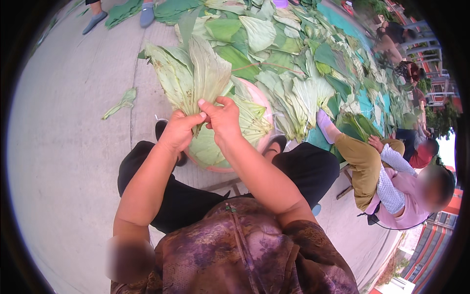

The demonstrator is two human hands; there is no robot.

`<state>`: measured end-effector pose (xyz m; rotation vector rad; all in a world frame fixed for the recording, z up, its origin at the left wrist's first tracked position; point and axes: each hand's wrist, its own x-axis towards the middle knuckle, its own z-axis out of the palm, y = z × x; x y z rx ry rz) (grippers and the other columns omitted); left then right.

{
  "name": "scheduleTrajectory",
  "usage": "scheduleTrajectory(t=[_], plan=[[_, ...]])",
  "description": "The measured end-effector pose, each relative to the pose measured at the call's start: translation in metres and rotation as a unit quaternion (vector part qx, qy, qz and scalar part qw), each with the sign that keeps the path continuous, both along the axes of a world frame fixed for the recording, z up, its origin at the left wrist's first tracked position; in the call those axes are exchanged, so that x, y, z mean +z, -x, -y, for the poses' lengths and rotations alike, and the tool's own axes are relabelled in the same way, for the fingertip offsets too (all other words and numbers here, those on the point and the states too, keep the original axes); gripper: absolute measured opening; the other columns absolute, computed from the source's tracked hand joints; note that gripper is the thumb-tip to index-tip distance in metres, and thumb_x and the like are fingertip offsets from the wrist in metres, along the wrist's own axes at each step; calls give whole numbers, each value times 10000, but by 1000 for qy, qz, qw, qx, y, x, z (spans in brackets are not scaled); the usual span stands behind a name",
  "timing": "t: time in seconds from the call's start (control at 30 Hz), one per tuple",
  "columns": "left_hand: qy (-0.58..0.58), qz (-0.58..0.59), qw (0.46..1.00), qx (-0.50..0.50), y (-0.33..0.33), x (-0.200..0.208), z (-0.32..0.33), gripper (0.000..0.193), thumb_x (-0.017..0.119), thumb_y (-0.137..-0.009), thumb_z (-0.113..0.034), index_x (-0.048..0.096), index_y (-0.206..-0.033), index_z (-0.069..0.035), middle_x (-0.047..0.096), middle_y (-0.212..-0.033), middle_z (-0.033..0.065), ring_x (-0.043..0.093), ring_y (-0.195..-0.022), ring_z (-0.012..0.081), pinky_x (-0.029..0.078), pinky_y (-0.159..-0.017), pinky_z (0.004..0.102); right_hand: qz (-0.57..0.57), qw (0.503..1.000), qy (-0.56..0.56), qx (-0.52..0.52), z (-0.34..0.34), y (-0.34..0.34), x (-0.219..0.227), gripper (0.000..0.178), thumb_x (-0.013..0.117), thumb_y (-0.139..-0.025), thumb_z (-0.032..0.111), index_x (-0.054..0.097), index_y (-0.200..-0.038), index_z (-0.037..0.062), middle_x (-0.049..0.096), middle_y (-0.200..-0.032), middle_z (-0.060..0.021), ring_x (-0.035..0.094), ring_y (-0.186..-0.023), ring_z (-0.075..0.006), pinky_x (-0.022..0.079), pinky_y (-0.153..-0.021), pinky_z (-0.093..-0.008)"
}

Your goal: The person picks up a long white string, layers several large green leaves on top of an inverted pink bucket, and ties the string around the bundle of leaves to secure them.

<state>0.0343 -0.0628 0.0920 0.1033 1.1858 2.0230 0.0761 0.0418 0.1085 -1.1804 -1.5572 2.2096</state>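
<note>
Head view: seated person, both forearms entering from the lower edge. Left hand and right hand meet at the base of a bunch of large green leaves, fingers closed around the gathered stem ends; the thumbs and fingertips of the two hands touch or nearly touch.

Location of bunch: held in the air above a pink basin that sits on the concrete floor between the person's knees. More leaves lie in the basin, under the hands.

Step in hand, as judged: the stem ends are being pinched together and squared up, so the leaves are at the gathering or folding stage. A next move would call for one hand keeping a firm pinch on the stems while the other frees itself; a slack grip would let the fan spread.

Orientation: long axis runs from the hands away from the body, stem ends toward the person, broad tips fanning up and slightly left in the picture.

Surroundings: a wide pile of spread leaves beyond the basin; one stray leaf on the floor to the left; another seated person at the right.
</note>
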Motion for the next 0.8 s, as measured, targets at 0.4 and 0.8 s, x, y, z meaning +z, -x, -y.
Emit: scheduleTrajectory(t=[0.4, 0.8], plan=[[1, 59, 996, 71, 4, -1, -7, 353, 500, -791, 14, 425, -1132, 68, 521, -1069, 187, 563, -920, 289, 505, -741, 398, -125, 981, 145, 35, -20, -13, -9, 248, 584, -747, 5, 512, -984, 19, 597, -857, -70, 586, -689, -169, 492, -520, -296], [3, 28, 921, 390, 72, 8, 51, 410, 397, -791, 113, 347, -1189, 33, 476, -1101, 183, 547, -931, 315, 498, -768, 451, 170, 854, -292, 394, -126, -71, -103, 282, 678, -612, 64, 577, -872, 24, 610, -756, -127, 600, -711, -224, 463, -618, -332]])
